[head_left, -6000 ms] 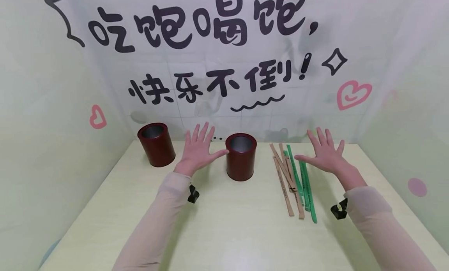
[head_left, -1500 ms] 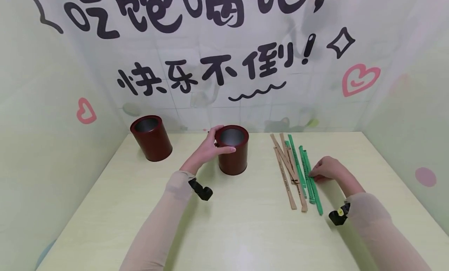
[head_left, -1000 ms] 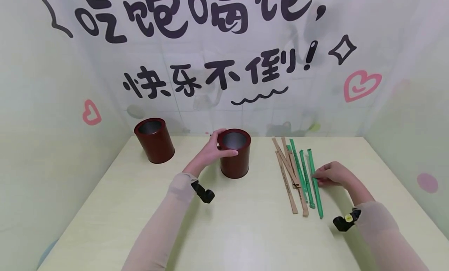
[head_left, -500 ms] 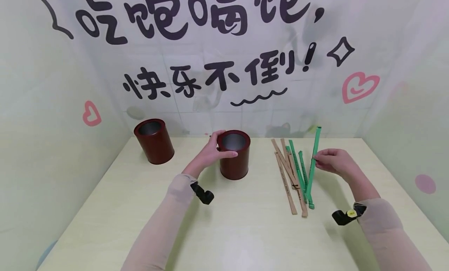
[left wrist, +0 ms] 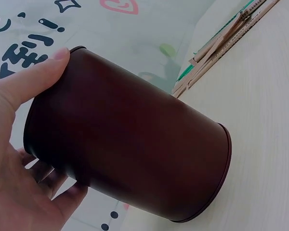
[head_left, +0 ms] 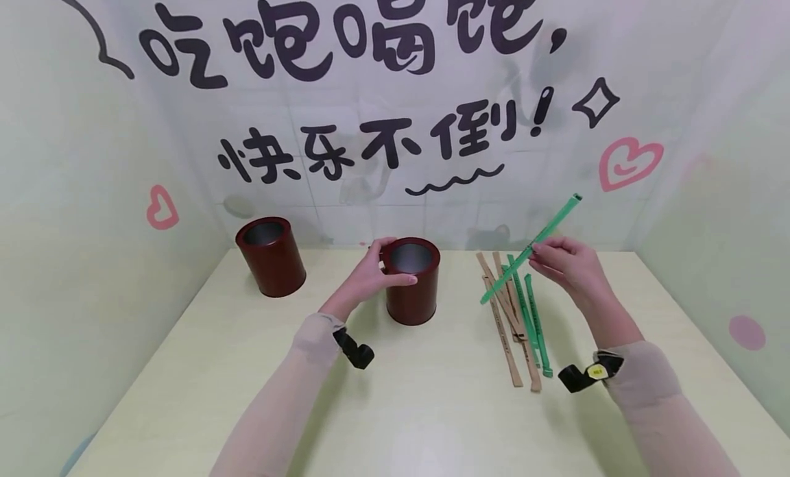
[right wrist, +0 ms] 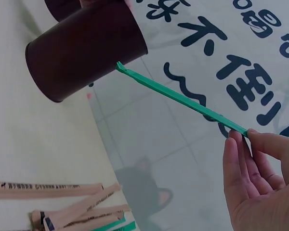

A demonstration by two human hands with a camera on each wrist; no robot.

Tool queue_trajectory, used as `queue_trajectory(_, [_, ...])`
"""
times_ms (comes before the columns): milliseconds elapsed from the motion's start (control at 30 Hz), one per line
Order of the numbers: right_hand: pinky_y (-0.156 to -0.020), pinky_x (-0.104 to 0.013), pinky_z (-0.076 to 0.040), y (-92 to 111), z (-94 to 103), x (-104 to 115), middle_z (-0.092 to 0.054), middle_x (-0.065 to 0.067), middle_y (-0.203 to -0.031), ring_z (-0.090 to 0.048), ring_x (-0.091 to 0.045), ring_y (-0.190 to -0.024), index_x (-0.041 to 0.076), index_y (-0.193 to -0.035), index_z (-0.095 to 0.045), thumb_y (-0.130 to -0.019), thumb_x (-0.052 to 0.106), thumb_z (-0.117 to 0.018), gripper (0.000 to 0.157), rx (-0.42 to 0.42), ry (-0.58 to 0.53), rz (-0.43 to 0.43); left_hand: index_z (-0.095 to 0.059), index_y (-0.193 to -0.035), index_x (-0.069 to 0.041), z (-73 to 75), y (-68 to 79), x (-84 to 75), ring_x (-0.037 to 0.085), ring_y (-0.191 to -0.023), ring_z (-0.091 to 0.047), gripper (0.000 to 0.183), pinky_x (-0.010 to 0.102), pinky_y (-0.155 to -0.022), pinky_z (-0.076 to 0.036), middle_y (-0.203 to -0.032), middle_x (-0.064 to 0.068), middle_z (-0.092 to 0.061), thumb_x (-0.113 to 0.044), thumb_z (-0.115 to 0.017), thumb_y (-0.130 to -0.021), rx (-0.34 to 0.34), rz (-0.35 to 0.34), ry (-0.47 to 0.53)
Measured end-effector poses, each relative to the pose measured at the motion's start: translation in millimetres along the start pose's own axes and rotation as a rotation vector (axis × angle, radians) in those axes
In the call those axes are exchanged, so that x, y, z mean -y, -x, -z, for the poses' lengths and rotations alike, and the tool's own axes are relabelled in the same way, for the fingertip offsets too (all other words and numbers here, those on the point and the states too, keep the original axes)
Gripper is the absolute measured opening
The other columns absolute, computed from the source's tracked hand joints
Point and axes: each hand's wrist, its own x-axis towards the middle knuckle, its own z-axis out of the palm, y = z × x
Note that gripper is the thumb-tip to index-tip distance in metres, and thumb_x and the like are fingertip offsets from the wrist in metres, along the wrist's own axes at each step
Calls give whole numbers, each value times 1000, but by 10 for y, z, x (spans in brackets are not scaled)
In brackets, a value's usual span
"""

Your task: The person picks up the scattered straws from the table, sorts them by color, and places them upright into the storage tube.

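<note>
Dark red canister point(head_left: 412, 297), one: upright on bench point(head_left: 407, 408), left hand point(head_left: 365, 282) gripping it near the rim. Second canister point(head_left: 272, 263): left of that hand. Green strip point(right wrist: 183, 99), one: slanting, pinched by right hand point(head_left: 574, 268), above loose brown strips point(head_left: 501, 332).

Pale table point(head_left: 426, 415) before a white wall point(head_left: 345, 101) with black lettering point(head_left: 392, 151)
</note>
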Motion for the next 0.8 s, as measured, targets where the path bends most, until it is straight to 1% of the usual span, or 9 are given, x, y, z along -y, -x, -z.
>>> queue_trajectory(67, [-80,-20,-59,-21,-91,32,-72,3,-89,-72,-7,-84,9,-101,-62,-94,12,-68,10,-6,-18,21,-23,-153,-15,0,3,-6,32,-138,-42,94,51,-111,-44,-153,10,-39,-27,-82,-81,-1,0,-9])
queue_trajectory(167, [-80,-20,-59,-58,-230,83,-72,2,-89,-72,-8,-84,8,-101,-60,-93,12,-69,13,-13,-53,45,-23,-153,-15,3,6,-22,32,-138,-42,93,51,-111,-44,-153,10,-39,-29,-81,-82,-3,2,-23])
queue_trajectory(333, [-79,-21,-59,-126,-443,142,-72,0,-86,-73,-9,-80,6,-97,-60,-91,9,-71,13,-37,-123,77,-22,-153,-15,2,-9,-16,31,-139,-40,93,52,-112,-42,-154,9,-38,-30,-81,-82,2,10,-29])
queue_trajectory(500, [-78,-22,-59,-189,-635,154,-73,-1,-84,-73,-11,-78,5,-94,-60,-90,4,-71,12,-59,-207,119,-23,-153,-15,0,-14,-10,32,-139,-41,93,52,-113,-41,-153,10,-39,-30,-81,-82,2,-3,-25])
queue_trajectory(567, [-78,-23,-60,-209,-708,142,-73,-1,-84,-73,-11,-78,5,-94,-60,-89,4,-71,12,-79,-218,129,-23,-152,-15,-2,-10,-10,31,-138,-42,93,51,-112,-42,-153,9,-39,-30,-81,-82,2,-1,-22])
queue_trajectory(667, [-78,-23,-59,-238,-821,110,-73,0,-83,-73,-10,-79,6,-94,-59,-90,5,-71,12,-107,-201,132,-22,-153,-15,-5,5,-11,32,-138,-42,94,51,-112,-43,-153,9,-39,-30,-82,-82,5,7,-20])
queue_trajectory(800, [-78,-23,-60,-283,-976,46,-72,2,-84,-72,-9,-79,6,-96,-56,-92,4,-68,13,-101,-143,139,-21,-153,-15,-12,18,-14,33,-139,-41,95,53,-111,-43,-153,10,-38,-31,-82,-82,3,10,-24])
